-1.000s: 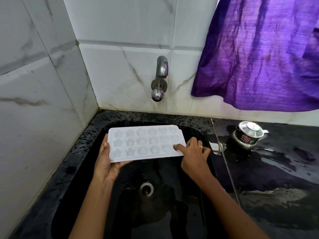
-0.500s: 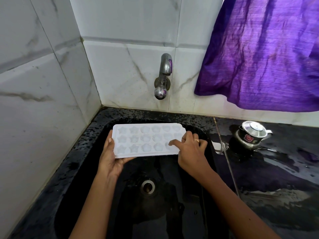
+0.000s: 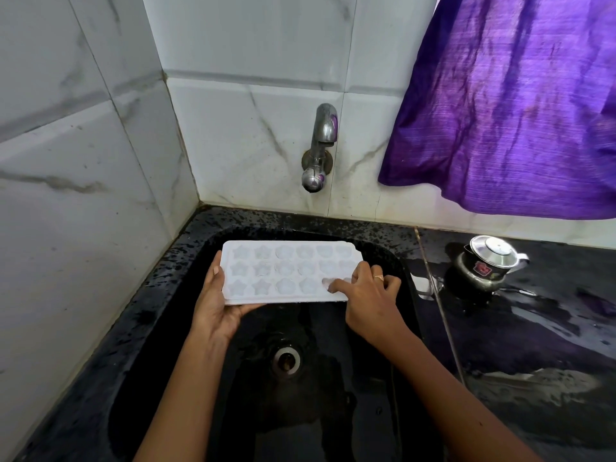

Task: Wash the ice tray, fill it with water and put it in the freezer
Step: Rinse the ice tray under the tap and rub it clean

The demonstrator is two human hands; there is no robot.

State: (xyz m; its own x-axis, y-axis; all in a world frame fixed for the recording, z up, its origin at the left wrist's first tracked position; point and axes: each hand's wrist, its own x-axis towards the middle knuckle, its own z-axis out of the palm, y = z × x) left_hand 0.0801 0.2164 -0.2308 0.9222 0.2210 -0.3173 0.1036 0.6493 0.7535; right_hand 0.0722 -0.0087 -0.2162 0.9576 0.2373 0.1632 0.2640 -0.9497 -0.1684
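Holding a white rectangular plastic ice tray (image 3: pixel 286 268), star and round cavities facing up, level over the black speckled stone sink (image 3: pixel 300 221): the left-hand grip (image 3: pixel 216 305) clasps the tray's 8 o'clock corner, thumb along the short edge and fingers beneath, and the right-hand grip (image 3: pixel 370 298) clasps its 3 o'clock end, thumb laid on the near-row cavities, other fingers curled at the edge. From the tray, a chrome wall tap (image 3: pixel 320 148) is at 12 o'clock and a round steel drain (image 3: pixel 286 360) at 6 o'clock. A small lidded steel pot (image 3: pixel 486 265) stands at 3 o'clock on the wet black tabletop (image 3: pixel 533 328), with a hanging purple cloth (image 3: pixel 516 105) at 1 o'clock.
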